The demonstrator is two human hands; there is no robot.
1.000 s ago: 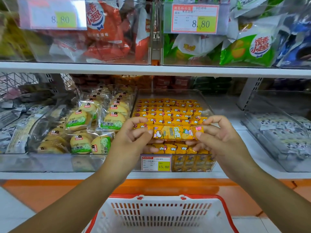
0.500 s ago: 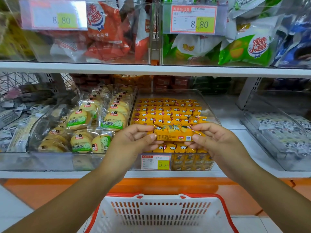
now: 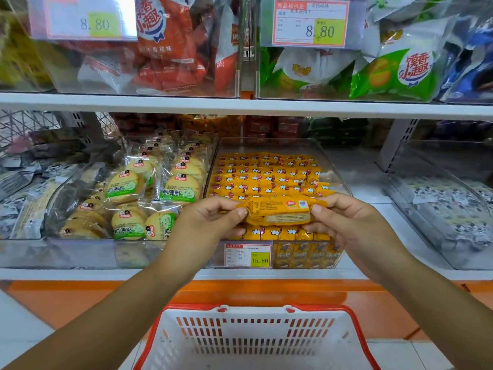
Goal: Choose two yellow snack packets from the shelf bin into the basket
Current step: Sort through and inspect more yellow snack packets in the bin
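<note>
Shop shelves (image 3: 240, 106) behind; over the shelf bin (image 3: 272, 145), left hand (image 3: 205, 222) and right hand (image 3: 346, 222) pinch one yellow snack packet (image 3: 280, 210); next, likely down into the basket (image 3: 256, 308).

One view only: a head-worn wide-angle camera, facing forward and slightly down, at close range. The upper shelf (image 3: 240, 105) crosses the top of frame, the shelf bin (image 3: 269, 145) sits centre, and the basket (image 3: 256, 307) lies at the bottom edge, nearest the lens.
</note>
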